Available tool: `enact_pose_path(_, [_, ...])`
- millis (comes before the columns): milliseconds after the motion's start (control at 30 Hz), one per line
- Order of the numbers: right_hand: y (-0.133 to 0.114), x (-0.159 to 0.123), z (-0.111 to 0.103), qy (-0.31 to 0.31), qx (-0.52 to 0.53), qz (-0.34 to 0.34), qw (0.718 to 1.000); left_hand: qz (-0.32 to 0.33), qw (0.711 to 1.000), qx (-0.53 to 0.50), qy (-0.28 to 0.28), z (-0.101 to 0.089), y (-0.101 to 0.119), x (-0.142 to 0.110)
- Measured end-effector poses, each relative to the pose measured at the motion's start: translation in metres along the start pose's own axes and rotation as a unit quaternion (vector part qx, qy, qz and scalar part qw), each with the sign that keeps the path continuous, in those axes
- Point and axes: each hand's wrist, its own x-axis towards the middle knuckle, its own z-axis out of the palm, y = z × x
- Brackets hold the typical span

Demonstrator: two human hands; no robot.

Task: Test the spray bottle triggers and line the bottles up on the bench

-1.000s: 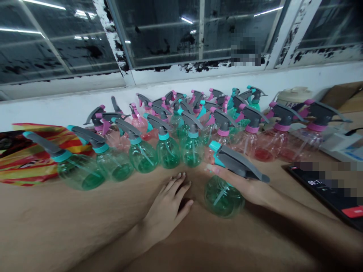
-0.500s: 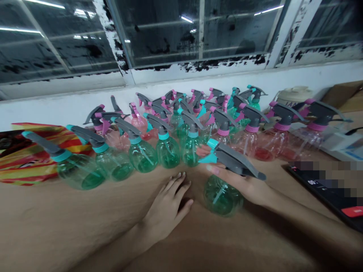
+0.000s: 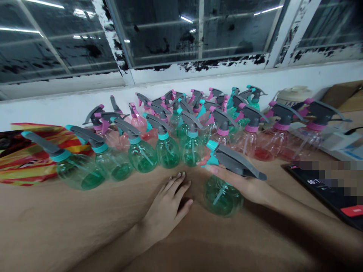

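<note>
My right hand [image 3: 244, 185] is wrapped round the neck of a green spray bottle [image 3: 222, 196] that stands on the brown table [image 3: 85, 223]. Its grey trigger head [image 3: 235, 162] with a teal nozzle points left, above my fingers. My left hand [image 3: 167, 207] lies flat on the table with fingers stretched out, just left of that bottle and holding nothing. Right behind both hands runs a row of green spray bottles [image 3: 167, 149].
Many green and pink spray bottles [image 3: 255, 136] crowd the back of the table under a window. A red and yellow bag [image 3: 25, 158] lies at the left. A dark phone [image 3: 334, 189] rests at the right, with a white device [image 3: 340, 143] and a cream container [image 3: 295, 94] behind it.
My right hand has turned the bottle's trigger head slightly and squeezed it, with the teal nozzle shifting a little left then back. My left hand has stayed still.
</note>
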Motion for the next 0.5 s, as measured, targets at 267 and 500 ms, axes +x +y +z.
enact_pose_path(267, [0.0,-0.002,0.001,0.012,-0.037,0.025,0.999,0.003,1.0,-0.009,0.006,0.001,-0.001,0.0])
enact_pose_path(500, [0.008,-0.002,-0.001,-0.01,-0.03,0.0,0.999,0.002,1.0,-0.01,0.007,0.001,-0.001,-0.001])
